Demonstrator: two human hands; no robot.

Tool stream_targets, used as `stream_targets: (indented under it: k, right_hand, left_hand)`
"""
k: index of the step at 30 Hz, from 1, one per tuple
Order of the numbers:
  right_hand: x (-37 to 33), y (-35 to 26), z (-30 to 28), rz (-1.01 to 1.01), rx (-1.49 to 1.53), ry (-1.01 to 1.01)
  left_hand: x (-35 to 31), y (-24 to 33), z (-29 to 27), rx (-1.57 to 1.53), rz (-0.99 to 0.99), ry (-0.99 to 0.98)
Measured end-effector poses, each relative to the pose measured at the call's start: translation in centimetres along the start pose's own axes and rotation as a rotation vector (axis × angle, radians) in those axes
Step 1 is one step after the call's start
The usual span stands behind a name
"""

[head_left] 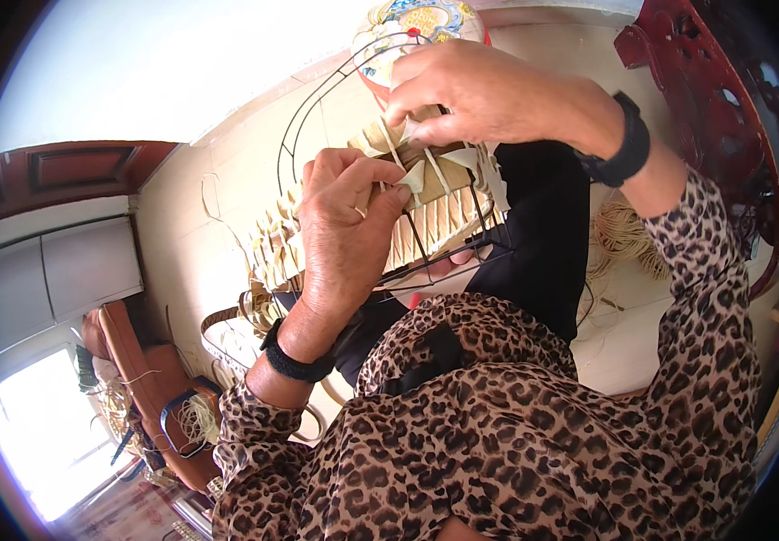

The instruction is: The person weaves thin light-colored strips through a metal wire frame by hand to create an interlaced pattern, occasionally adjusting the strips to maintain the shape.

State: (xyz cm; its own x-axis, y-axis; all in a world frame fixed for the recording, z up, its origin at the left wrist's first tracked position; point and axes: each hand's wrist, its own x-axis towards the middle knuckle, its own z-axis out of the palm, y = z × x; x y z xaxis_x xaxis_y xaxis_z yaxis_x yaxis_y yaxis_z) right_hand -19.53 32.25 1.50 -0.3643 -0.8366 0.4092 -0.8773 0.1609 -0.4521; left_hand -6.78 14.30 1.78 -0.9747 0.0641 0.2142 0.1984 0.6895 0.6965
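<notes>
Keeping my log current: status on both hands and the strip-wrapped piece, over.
Left hand pinching pale strip, right hand just beyond it. Strip-wrapped piece, black wires across its near side. Nothing seen blocking either hand.

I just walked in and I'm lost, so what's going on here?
A person is handling tan strips wrapped on a black wire frame. The left hand pinches a strip; the right hand is at the strips just beyond, its grip unclear. Part of the frame is wrapped; its tall arc is bare wire. Cord lies on the floor to the right.
</notes>
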Motion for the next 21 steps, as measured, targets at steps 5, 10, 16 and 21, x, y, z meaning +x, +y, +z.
stream_targets:
  k: [5, 10, 16, 21]
  right_hand:
    - [2.3, -1.2, -0.1, 0.119, -0.180, -0.270]
    - [2.2, -3.3, 1.2, 0.007, -0.452, -0.231]
    - [1.8, -2.3, 2.4, 0.015, -0.445, -0.124]
    - [0.1, -1.1, 3.5, -0.019, -0.498, 0.222]
  left_hand:
    - [-0.5, -0.4, 0.4, 0.011, -0.019, -0.010]
    - [-0.8, -1.4, 0.5, -0.025, -0.078, -0.042]
    - [-0.6, -1.6, 0.5, -0.018, -0.077, -0.053]
    - [-0.1, -1.0, 0.5, -0.013, -0.081, -0.034]
